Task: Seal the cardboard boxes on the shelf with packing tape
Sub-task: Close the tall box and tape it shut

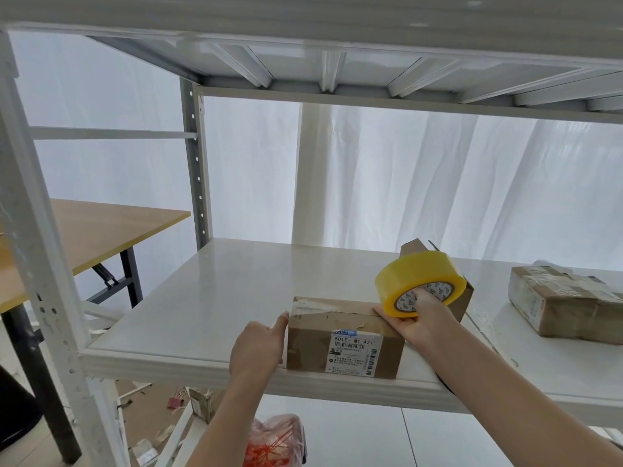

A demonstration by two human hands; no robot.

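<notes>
The head view looks into a white metal shelf (209, 298), and a brown box (344, 338) sits at its front edge, its long side facing the camera with a white printed label (355, 352) on that face. A glossy strip of tape lies along the box's top, from the left corner towards the right end. The left hand (259, 345) is against the left end of the box, back to the camera, with one straight finger touching the top left corner where the strip begins. Its other fingers are hidden behind the hand, so I cannot tell whether they hold anything. The right hand (421, 318) grasps a yellow roll (419, 281) of tape, thumb hooked into the patterned core and fingers under the outer rim. The roll stands on edge, tilted, just above the right end of the box's top. Right behind the roll another brown box (416, 246) is partly hidden. Well to the right on the same shelf lies a third box (566, 301), already wrapped in many strips of tape. White curtains (371, 180) hang behind the shelf. A wooden table (101, 227) with black legs stands to the left. Under the shelf are a red-filled plastic bag (276, 439) and, on the floor, a red clip (175, 402).
</notes>
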